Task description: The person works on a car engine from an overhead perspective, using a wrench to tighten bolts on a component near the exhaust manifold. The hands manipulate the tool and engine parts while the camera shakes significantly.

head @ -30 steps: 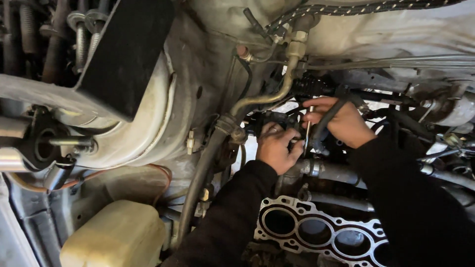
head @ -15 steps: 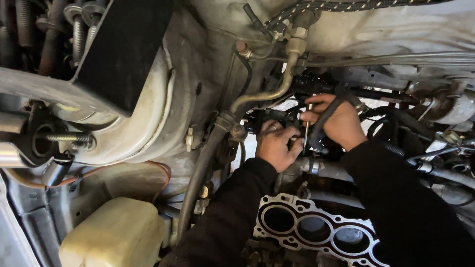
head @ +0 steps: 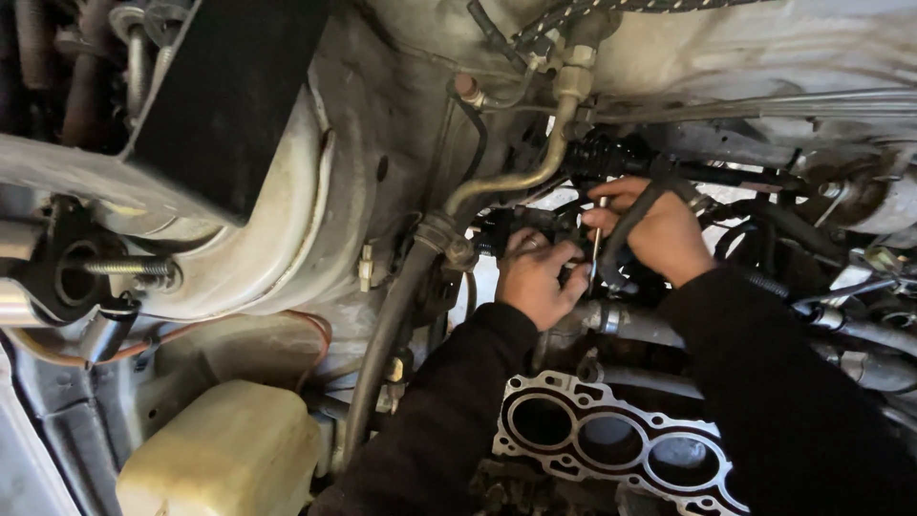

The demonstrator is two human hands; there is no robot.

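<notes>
Little shifted since the earlier frames: both hands kept at the same cluster right of centre, the right hand [head: 659, 229] slid slightly lower and nearer the left.

Left hand [head: 535, 277] curled, fingers together around a black connector [head: 516, 227] just above it, at the middle of the frame; grip looks closed, though fingertips partly hidden. Right hand clamped on a thin metal tool [head: 596, 250], pinched between thumb and forefinger, with a black hose [head: 635, 215] crossing over the knuckles. Tool's long axis near upright, tip pointing down toward the gap between the two hands, just beside the left fingers. Connector to the left of the tool, touching or nearly so; cannot tell which. Left hand nearer the connector, right hand nearer the tool's top end.

Both wrists bent upward out of dark sleeves rising from the bottom edge. Below the hands, a grey metal gasket [head: 611, 444] with round openings at lower centre. Cream plastic reservoir [head: 220, 454] at lower left. Curved metal pipe [head: 516, 177] above the left hand.
</notes>
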